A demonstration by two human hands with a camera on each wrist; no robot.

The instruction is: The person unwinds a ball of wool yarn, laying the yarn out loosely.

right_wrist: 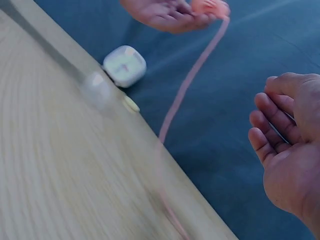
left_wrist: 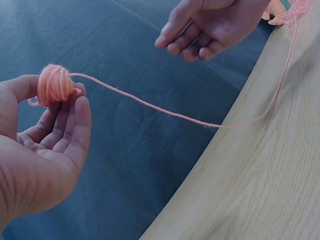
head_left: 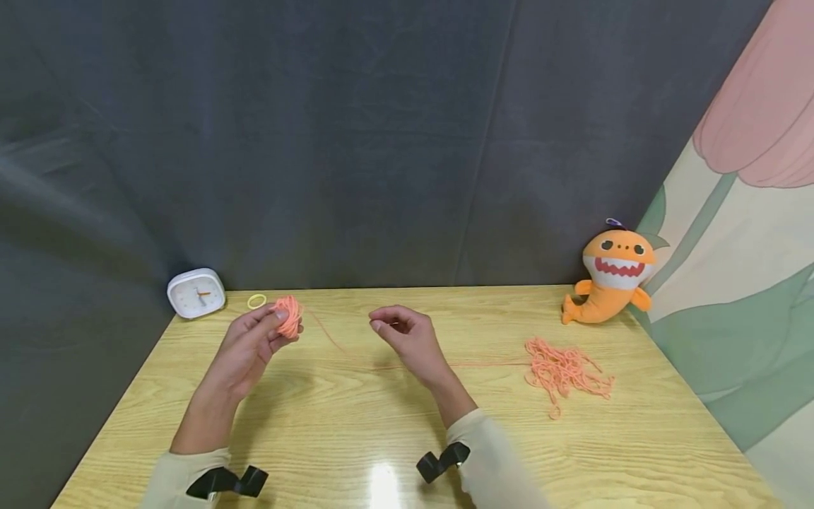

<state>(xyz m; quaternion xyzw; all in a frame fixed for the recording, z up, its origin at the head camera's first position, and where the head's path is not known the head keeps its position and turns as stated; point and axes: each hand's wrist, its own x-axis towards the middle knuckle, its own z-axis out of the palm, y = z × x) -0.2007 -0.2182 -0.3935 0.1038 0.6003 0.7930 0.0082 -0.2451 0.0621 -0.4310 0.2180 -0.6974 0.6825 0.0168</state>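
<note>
Gripping the ball (head_left: 290,317) left of centre, the left hand (head_left: 244,350) faces the empty, loosely curled right hand (head_left: 416,343) mid-frame; a yarn heap (head_left: 559,367) lies lower right.

Yarn strand (right_wrist: 181,92) crosses free room over the table (head_left: 343,424).

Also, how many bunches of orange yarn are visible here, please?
2: one wound ball held in the left hand, and one loose heap on the right side of the table, in front of the plush toy.
</note>
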